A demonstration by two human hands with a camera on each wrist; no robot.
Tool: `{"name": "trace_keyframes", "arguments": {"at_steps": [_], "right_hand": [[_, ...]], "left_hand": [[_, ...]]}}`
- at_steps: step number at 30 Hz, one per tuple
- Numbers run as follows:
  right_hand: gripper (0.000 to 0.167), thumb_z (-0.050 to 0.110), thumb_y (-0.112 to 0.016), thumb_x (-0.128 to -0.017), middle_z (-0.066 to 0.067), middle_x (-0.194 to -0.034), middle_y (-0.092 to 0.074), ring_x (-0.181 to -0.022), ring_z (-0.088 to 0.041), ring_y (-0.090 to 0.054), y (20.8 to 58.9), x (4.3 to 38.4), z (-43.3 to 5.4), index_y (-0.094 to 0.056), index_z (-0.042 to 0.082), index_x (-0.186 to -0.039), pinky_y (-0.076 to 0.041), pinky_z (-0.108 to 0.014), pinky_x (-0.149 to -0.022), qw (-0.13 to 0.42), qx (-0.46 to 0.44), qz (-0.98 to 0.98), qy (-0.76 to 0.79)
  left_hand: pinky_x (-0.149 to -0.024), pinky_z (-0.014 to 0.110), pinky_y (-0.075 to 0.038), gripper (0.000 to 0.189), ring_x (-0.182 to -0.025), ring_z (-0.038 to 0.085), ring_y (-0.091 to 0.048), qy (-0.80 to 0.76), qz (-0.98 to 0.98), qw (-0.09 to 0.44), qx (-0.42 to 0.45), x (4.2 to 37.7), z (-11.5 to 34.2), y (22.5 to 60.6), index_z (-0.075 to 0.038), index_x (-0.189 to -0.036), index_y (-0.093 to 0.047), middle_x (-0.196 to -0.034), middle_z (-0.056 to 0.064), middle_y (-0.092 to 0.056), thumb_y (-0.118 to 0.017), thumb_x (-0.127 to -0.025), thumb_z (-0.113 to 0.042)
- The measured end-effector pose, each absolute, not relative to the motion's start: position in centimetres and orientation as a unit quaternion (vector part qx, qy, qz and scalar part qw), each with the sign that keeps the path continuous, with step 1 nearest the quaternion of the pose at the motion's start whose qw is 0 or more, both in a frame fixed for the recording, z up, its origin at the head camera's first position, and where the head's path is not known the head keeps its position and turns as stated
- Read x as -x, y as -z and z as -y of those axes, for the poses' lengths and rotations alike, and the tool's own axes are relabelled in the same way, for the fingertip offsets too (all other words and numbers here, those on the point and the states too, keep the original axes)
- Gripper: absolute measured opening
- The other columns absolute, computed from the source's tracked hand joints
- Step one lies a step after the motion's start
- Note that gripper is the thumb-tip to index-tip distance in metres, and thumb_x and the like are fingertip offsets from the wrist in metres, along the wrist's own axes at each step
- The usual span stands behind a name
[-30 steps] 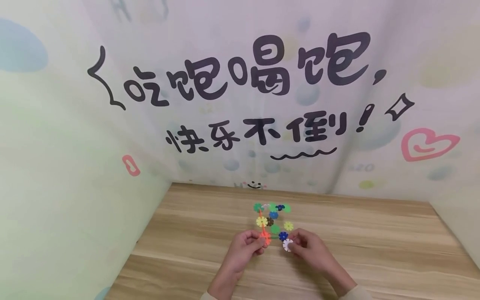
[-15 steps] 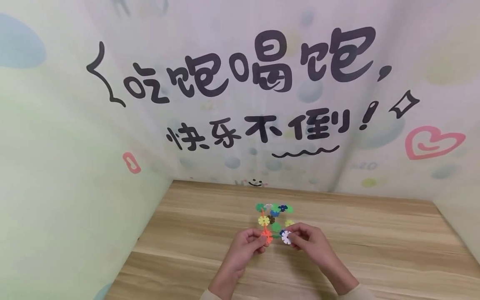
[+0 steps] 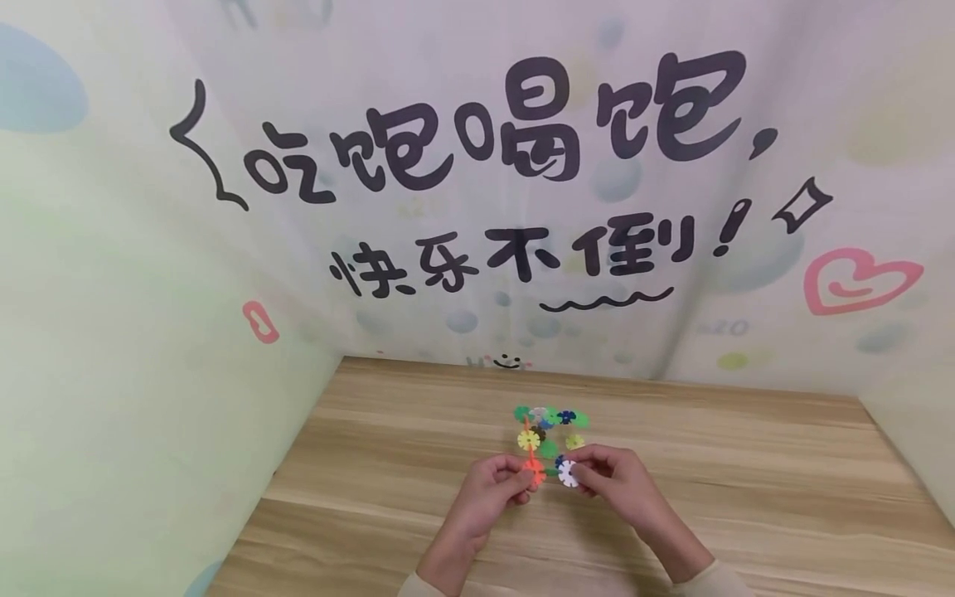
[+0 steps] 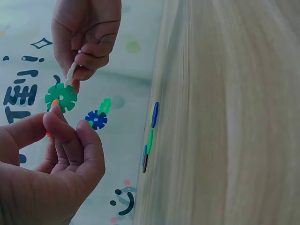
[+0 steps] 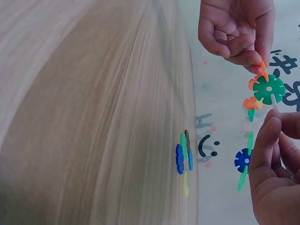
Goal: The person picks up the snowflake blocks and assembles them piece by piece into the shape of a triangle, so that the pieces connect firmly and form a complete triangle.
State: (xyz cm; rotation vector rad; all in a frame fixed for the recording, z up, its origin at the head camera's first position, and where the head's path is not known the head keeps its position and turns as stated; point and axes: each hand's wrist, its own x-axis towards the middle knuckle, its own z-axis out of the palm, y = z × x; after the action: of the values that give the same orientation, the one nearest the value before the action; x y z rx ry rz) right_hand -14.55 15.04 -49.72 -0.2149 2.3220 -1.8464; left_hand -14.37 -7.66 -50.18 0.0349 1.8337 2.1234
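Between thumb and fingers, my left hand (image 3: 488, 489) pinches an orange notched plastic disc (image 3: 535, 474), one end of a chain of linked snowflake discs. Slotted onto it is a green disc (image 4: 61, 97). My right hand (image 3: 622, 489) pinches a white disc (image 3: 568, 473); in both wrist views its edge is right at the green disc's rim. Away from me the chain runs through a yellow disc (image 3: 528, 440), then bends right to a dark blue disc (image 5: 243, 160) and a light green end disc (image 5: 242, 179). Fingers partly hide the orange and white discs.
Several loose discs lie on the wood-grain table (image 3: 358, 464) beyond my hands: dark blue (image 5: 179, 159), light green (image 5: 183, 145), brown (image 5: 188, 139), blue (image 5: 191, 160) and yellow (image 3: 574, 442). A printed curtain (image 3: 448, 348) stands at the table's back edge.
My right hand has brought the white disc up and left to the green disc beside the orange one. My left hand stays nearly in place; the chain's far part has shifted slightly right.
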Motion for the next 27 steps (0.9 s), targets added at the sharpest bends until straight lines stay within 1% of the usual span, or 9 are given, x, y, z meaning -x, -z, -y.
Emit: {"name": "trace_keyframes", "arguments": {"at_steps": [7,14,21,23,27], "right_hand": [[0.019,0.007,-0.067,-0.095,-0.011,-0.084,-0.067,-0.072,-0.02,-0.061,49.5,14.4,-14.8,-0.07,-0.005,-0.11,-0.057,-0.034,-0.065,0.077,0.081,-0.786,0.608],[0.016,0.006,-0.068,-0.095,-0.009,-0.081,-0.066,-0.068,-0.015,-0.058,49.1,14.4,-14.4,-0.071,-0.003,-0.107,-0.054,-0.03,-0.06,0.069,0.086,-0.795,0.597],[0.011,0.005,-0.068,-0.094,-0.008,-0.08,-0.066,-0.067,-0.015,-0.057,49.1,14.4,-14.1,-0.072,0.001,-0.103,-0.052,-0.028,-0.057,0.062,0.082,-0.802,0.589],[0.01,0.004,-0.068,-0.094,-0.008,-0.08,-0.066,-0.067,-0.015,-0.057,49.2,14.4,-14.0,-0.073,0.001,-0.102,-0.051,-0.027,-0.056,0.061,0.08,-0.801,0.591],[0.011,0.004,-0.068,-0.094,-0.01,-0.081,-0.066,-0.068,-0.015,-0.056,49.2,14.2,-14.0,-0.072,0.0,-0.103,-0.05,-0.026,-0.057,0.066,0.08,-0.788,0.607]], "left_hand": [[-0.073,0.026,-0.055,0.012,-0.077,0.015,-0.065,-0.744,-0.647,0.165,-0.012,14.3,7.8,50.2,0.004,-0.101,-0.066,-0.086,0.008,-0.07,-0.068,-0.093,-0.004],[-0.072,0.025,-0.055,0.001,-0.076,0.014,-0.065,-0.741,-0.652,0.157,-0.026,14.4,7.9,50.0,0.0,-0.094,-0.066,-0.084,0.007,-0.07,-0.066,-0.094,0.0],[-0.07,0.024,-0.055,0.005,-0.074,0.015,-0.065,-0.742,-0.652,0.152,-0.032,14.4,8.0,50.0,-0.001,-0.093,-0.066,-0.083,0.007,-0.07,-0.066,-0.092,0.003],[-0.069,0.023,-0.055,0.003,-0.074,0.015,-0.065,-0.742,-0.652,0.153,-0.032,14.4,8.0,49.9,0.001,-0.093,-0.066,-0.083,0.008,-0.07,-0.067,-0.091,0.003],[-0.068,0.022,-0.054,0.003,-0.073,0.014,-0.065,-0.741,-0.652,0.157,-0.031,14.4,8.0,49.9,0.0,-0.092,-0.067,-0.083,0.008,-0.07,-0.067,-0.091,0.003]]}}
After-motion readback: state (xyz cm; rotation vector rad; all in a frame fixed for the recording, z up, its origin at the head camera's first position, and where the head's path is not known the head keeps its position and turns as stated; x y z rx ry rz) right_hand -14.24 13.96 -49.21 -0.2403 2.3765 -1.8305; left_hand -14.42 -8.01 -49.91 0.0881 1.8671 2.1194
